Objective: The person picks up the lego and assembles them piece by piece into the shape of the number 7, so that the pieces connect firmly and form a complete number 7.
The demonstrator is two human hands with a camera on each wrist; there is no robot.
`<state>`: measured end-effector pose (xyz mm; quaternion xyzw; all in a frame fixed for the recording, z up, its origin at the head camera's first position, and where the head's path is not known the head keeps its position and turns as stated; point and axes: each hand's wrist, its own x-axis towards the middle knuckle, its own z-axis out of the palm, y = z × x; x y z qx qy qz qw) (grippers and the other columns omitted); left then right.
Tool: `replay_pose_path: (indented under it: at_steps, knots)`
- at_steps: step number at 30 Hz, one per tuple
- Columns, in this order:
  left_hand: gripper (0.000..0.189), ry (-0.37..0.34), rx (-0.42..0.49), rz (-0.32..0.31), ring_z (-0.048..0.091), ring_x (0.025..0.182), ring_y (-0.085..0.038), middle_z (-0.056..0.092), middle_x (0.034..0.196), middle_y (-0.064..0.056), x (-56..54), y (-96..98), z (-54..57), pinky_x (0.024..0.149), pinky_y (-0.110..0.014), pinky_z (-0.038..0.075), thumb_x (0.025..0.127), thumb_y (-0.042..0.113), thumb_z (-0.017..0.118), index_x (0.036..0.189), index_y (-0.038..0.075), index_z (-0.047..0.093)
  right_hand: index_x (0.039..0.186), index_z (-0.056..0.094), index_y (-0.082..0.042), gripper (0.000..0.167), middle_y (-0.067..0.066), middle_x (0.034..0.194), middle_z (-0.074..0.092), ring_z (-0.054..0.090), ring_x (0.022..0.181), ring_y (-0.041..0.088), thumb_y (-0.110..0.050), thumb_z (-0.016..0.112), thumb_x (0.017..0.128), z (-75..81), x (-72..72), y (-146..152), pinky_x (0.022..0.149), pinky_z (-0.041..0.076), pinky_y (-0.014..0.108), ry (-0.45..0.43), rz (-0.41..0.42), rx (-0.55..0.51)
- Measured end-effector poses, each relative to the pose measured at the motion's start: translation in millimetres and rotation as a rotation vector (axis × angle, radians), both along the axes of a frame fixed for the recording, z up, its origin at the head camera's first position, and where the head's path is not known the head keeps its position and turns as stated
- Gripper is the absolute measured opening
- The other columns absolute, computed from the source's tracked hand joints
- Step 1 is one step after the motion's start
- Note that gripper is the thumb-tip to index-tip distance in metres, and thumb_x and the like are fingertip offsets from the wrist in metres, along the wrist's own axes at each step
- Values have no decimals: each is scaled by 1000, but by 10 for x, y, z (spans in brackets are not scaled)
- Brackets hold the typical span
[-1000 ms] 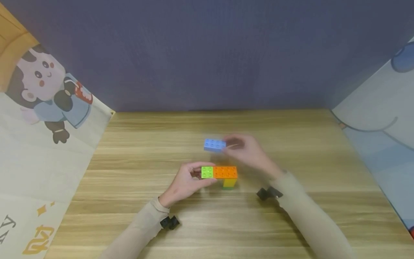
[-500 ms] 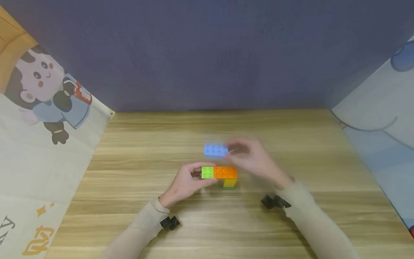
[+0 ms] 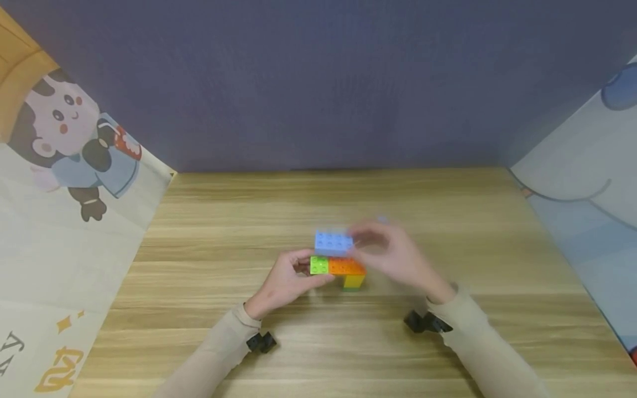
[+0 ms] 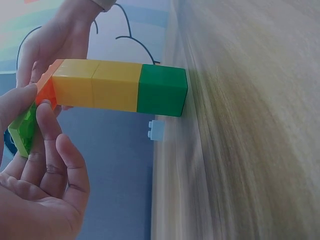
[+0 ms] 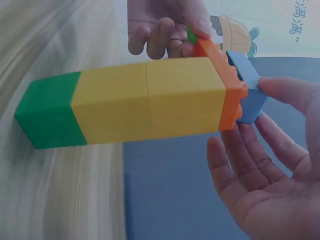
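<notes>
In the head view a block tower stands on the table, topped by an orange brick (image 3: 346, 266). Two yellow blocks (image 5: 150, 102) and a green block (image 5: 52, 111) make up its column. A lime-green brick (image 3: 319, 265) sits at the orange brick's left end, overhanging the column. My left hand (image 3: 286, 282) pinches the top there between thumb and fingers. My right hand (image 3: 400, 257) pinches the right end of a blue brick (image 3: 332, 242), held tilted over the orange studs. In the right wrist view its underside is close to those studs.
The wooden table (image 3: 239, 215) reaches back to a dark blue panel (image 3: 318, 88). A small light-blue brick (image 4: 156, 130) lies on the table beyond the tower, mostly hidden behind my right hand in the head view. Printed cartoon panels flank both sides.
My right hand has brought the blue brick toward me, from behind the tower to over its orange top. The left hand and the tower have stayed in place.
</notes>
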<state>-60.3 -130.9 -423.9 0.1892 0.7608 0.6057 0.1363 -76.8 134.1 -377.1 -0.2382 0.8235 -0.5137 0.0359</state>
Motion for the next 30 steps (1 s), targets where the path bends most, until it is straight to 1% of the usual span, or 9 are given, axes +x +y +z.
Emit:
replay_pose_path:
  at_steps: [4, 9, 14, 19, 23, 28, 30]
  knots:
    - [38, -2, -2, 6, 71, 89, -12, 80, 119, -12, -5, 1, 2, 78, -26, 61, 91, 12, 84, 127, 5, 75, 126, 74, -11, 36, 1, 122, 76, 73, 106, 16, -17, 85, 92, -34, 52, -22, 97, 63, 48, 47, 9, -11]
    - [39, -9, 4, 13, 71, 87, -12, 80, 120, -12, -12, 11, 10, 75, -25, 59, 90, 11, 85, 128, 4, 75, 124, 76, -11, 33, 1, 120, 78, 74, 103, 14, -15, 85, 92, -77, 98, -40, 95, 63, 42, 104, 23, -8]
    - [42, -22, -4, 11, 72, 90, -14, 79, 121, -12, -11, 14, 22, 77, -25, 61, 90, 13, 85, 130, 5, 74, 122, 77, -11, 31, 1, 120, 78, 73, 102, 14, -15, 85, 92, -93, 109, -45, 94, 64, 39, 150, 24, 6]
    - [44, -26, 0, -2, 75, 91, -17, 79, 122, -13, -10, 18, 25, 77, -28, 63, 91, 15, 85, 132, 6, 73, 121, 77, -10, 31, 3, 120, 78, 73, 103, 15, -13, 85, 91, -119, 113, -47, 94, 64, 39, 169, 30, 4]
    - [44, -25, 1, -1, 75, 91, -18, 79, 123, -12, -12, 18, 24, 78, -29, 64, 91, 16, 85, 132, 6, 74, 120, 78, -11, 32, 2, 121, 78, 73, 107, 16, -12, 86, 89, -128, 125, -45, 95, 64, 42, 171, 26, 16]
    - [43, -22, -11, 2, 74, 93, -17, 79, 122, -10, -17, 19, 24, 82, -30, 63, 91, 17, 84, 131, 7, 74, 118, 78, -10, 33, 3, 118, 79, 73, 106, 17, -10, 87, 87, -148, 125, -54, 92, 64, 46, 213, 33, 6]
    - [43, -19, -17, -2, 74, 93, -17, 79, 121, -10, -19, 19, 24, 82, -30, 63, 92, 18, 84, 132, 8, 74, 118, 78, -10, 32, 3, 116, 79, 74, 105, 17, -9, 87, 87, -167, 120, -59, 91, 64, 46, 237, 37, 0]
